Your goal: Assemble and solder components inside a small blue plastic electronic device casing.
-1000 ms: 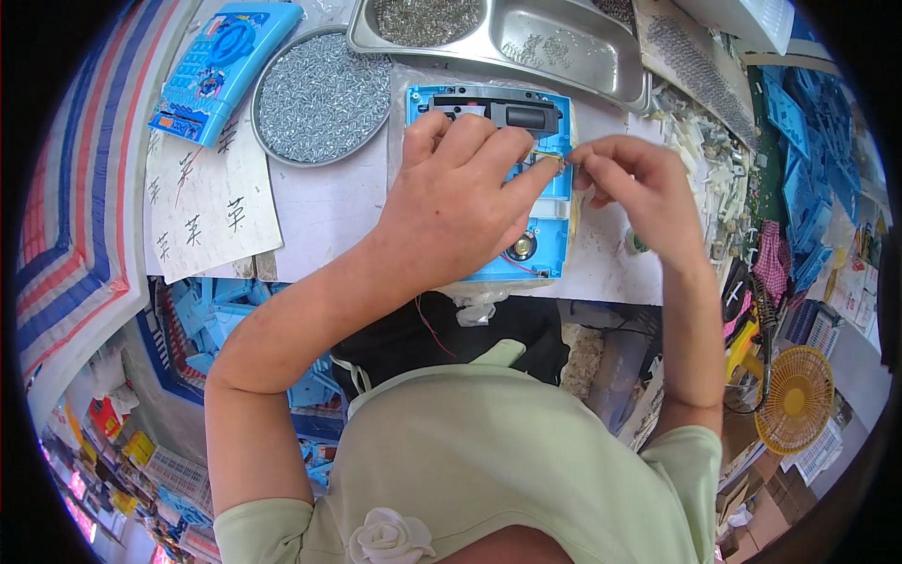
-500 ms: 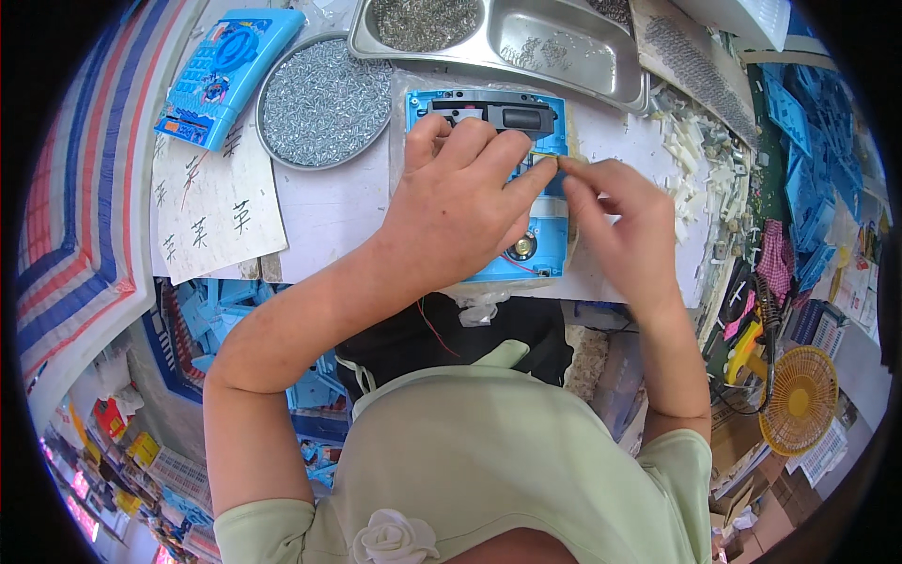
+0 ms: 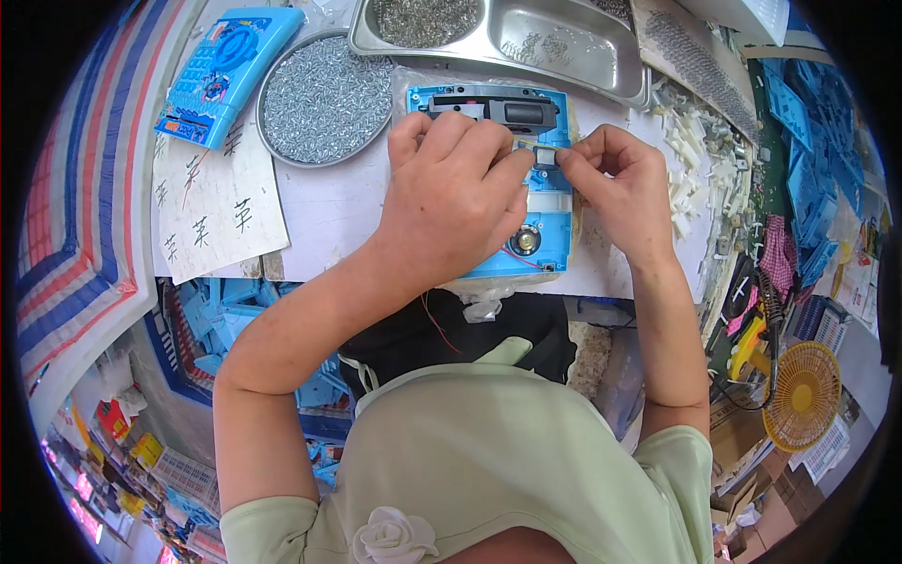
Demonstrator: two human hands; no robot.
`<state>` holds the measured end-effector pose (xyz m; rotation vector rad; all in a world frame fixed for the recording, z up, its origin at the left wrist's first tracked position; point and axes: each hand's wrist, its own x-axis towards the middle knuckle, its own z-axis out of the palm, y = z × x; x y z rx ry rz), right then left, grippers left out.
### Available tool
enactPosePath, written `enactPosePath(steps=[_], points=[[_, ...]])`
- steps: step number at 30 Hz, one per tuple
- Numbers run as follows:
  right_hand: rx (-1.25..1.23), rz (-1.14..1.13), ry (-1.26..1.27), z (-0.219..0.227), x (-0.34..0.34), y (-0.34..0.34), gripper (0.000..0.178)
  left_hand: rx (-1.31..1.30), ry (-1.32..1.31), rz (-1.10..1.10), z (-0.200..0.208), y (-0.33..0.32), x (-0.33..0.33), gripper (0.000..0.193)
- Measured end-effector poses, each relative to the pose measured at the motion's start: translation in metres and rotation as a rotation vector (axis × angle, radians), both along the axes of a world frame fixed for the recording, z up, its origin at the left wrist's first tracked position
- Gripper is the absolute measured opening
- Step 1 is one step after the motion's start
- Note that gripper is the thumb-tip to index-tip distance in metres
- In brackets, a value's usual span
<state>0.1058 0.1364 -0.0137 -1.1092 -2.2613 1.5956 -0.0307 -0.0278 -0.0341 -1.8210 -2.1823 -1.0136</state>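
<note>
A blue plastic casing (image 3: 554, 252) lies on the table in front of me. It has a black compartment part (image 3: 526, 113) along its far end, a small grey block (image 3: 545, 157) mid-way, and a round metal speaker-like part (image 3: 525, 241) near its close end. My left hand (image 3: 458, 193) rests over the casing's left half, fingers bent and closed; what they grip is hidden. A thin yellow wire (image 3: 536, 145) stretches past the grey block between both hands' fingertips. My right hand (image 3: 622, 183), at the casing's right edge, pinches that wire between thumb and forefinger.
A round tray of small silver screws (image 3: 324, 101) and a blue printed casing (image 3: 228, 73) are at the left. Behind stands a metal tray (image 3: 564, 52) with small metal parts. White plastic pieces (image 3: 691, 174) heap at the right. A paper sheet (image 3: 221, 211) lies left.
My right hand has shifted slightly and its fingers have drawn apart from the left hand's. The grey block and the yellow wire now show between them. My left hand has barely moved.
</note>
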Motion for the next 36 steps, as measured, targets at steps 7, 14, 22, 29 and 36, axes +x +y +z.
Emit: enactPosePath(steps=[7, 14, 22, 29, 36], points=[[0.569, 0.219, 0.198, 0.013, 0.02, -0.023, 0.039, 0.09, -0.111, -0.039, 0.0, -0.001, -0.005, 0.028], [0.525, 0.115, 0.226, -0.014, 0.019, -0.052, 0.055, 0.14, -0.23, -0.054, 0.004, 0.006, -0.022, 0.029], [0.394, -0.15, 0.31, 0.003, 0.066, -0.018, 0.052, 0.007, -0.022, -0.235, 0.017, 0.023, -0.037, 0.04], [0.539, -0.529, 0.303, 0.033, 0.14, 0.097, 0.041, -0.08, -0.039, -0.321, 0.026, 0.04, -0.047, 0.026], [0.939, -0.925, -0.71, 0.042, 0.188, 0.337, 0.05, -0.059, 0.237, -0.506, 0.038, 0.064, -0.045, 0.022]])
